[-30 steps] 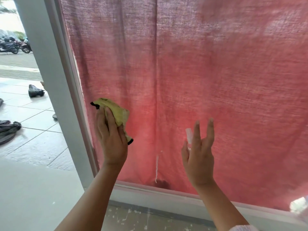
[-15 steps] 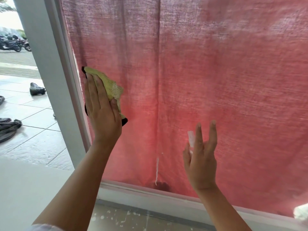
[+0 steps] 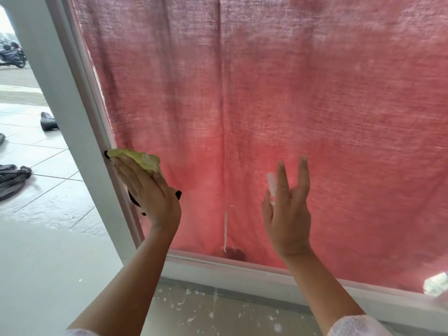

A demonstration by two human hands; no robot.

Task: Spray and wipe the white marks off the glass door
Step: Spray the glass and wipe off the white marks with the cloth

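Observation:
The glass door [image 3: 315, 117] has a red curtain hanging behind it. A thin white streak [image 3: 225, 229] runs down the glass near the bottom, with a small white fleck above it. My left hand [image 3: 152, 192] presses a yellow-green cloth [image 3: 138, 159] with black trim flat against the glass, right beside the left frame. My right hand [image 3: 288, 219] is raised in front of the glass to the right of the streak. It holds a small clear spray bottle [image 3: 272, 184] in the thumb, with two fingers stretched upward.
The pale door frame [image 3: 80, 117] slants along the left and a sill [image 3: 242, 270] runs along the bottom. The floor [image 3: 206, 309] below is speckled white. Outside at left lie a black shoe [image 3: 48, 121] and sandals [image 3: 12, 178]. A crumpled white thing [image 3: 436, 283] sits at bottom right.
My left hand slid the cloth up along the left edge of the glass, then back down. My right hand has stayed nearly still with the bottle.

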